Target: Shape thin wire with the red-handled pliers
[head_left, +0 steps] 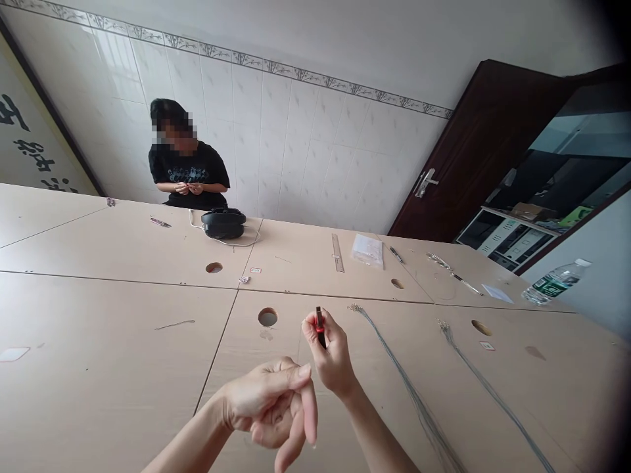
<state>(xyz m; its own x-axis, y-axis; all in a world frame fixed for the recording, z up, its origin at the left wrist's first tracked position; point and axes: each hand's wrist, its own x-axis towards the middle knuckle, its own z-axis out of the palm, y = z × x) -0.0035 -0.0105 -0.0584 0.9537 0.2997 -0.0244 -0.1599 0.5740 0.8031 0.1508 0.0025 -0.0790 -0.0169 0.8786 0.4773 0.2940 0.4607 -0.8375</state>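
Over the table [148, 368], the left hand [276, 407] is bending its loosely curled fingers downward, and the right hand [332, 355] is standing upright just beyond, apart from it. The tool [320, 327] is pointing up, clamped in the right hand's fingers; whether the left is pinching anything, I cannot tell.

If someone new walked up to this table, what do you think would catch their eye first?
Probably the right hand, raised near the middle of the view with a small red and dark tool in its grip, and the left hand just beside it. Next might be the two long bundles of grey cords, one running close by the right hand and the other farther right. Across the table sits a person in a black T-shirt.
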